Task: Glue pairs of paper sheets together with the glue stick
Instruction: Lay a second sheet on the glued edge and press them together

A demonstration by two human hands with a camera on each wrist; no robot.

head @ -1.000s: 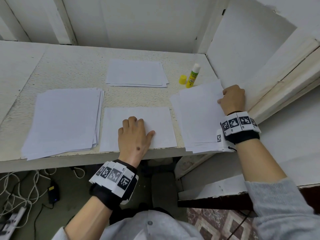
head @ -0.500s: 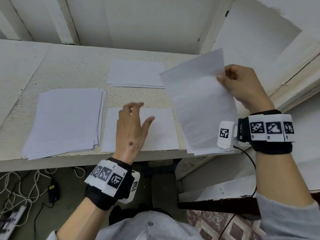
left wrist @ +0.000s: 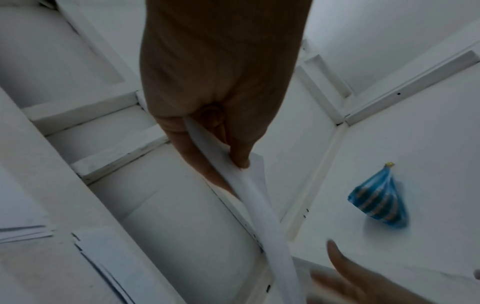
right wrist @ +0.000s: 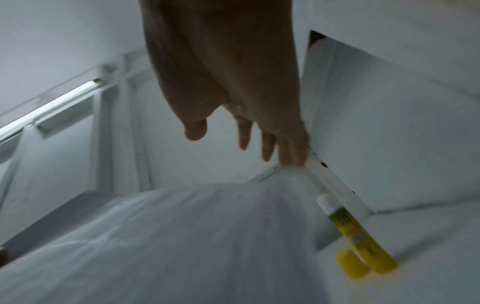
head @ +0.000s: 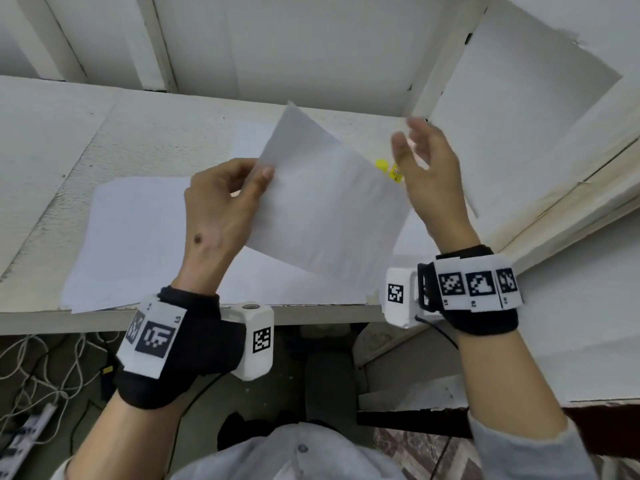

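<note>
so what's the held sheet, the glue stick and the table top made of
Held sheet: thin matte white paper; it bows where the left hand pinches it.
Glue stick: likely smooth plastic, yellow printed barrel, white tip showing, yellow cap off beside it.
Table top: seems white-painted board, rough and speckled; core unclear.

Makeshift home workspace: rough white-painted wooden desk (head: 104, 150), panelled white walls (head: 294, 46), tangled cables (head: 38, 368) on floor, patterned floor tiles (head: 408, 455).

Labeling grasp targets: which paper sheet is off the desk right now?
The sheet pinched in the left hand; the other papers lie flat on the desk.
</note>
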